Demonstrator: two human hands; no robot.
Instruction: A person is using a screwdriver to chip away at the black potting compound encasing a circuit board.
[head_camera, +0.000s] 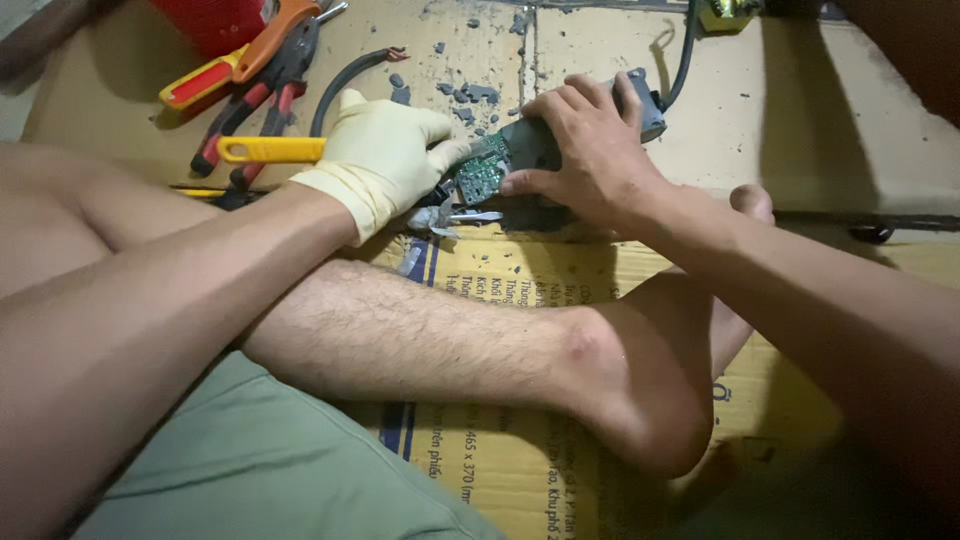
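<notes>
Gloved left hand (385, 155) grips a yellow-handled tool (270, 149) against the green circuit board (482, 168); bare right hand (590, 150) clasps the grey adapter casing (645, 105).

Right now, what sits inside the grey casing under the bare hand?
A green circuit board pokes out of the grey casing's open end, beside the gloved left hand. The right hand covers the casing, hiding the rest.

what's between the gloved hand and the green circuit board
Nothing visible. The gloved left hand already touches the green circuit board at its fingertips, while the bare right hand grips the grey casing from above.
</notes>
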